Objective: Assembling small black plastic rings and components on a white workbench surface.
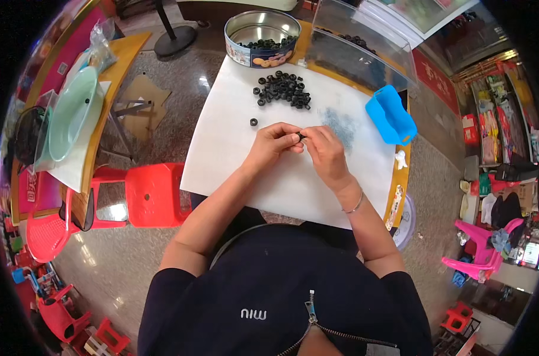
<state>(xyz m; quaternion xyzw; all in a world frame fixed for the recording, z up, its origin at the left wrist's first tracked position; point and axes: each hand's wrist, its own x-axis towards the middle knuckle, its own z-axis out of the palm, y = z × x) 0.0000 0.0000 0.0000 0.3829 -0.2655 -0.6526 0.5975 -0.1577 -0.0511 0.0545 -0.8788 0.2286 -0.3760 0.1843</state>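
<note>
White lettering [253, 314] stands on the dark shirt [269, 267], pale characters on a red panel [434, 80].

Free lane: white sheet [213, 136] left of black ring pile [284, 89]; stray ring [253, 121] just front-left of pile. In front: left hand [272, 144] and right hand [327, 153] block straight approach. Behind: round tin [238, 54]. Behind-right: clear plastic box [335, 62]. Right: low blue-grey bits [339, 126], passable above; farther right, blue bin [391, 115].
</note>
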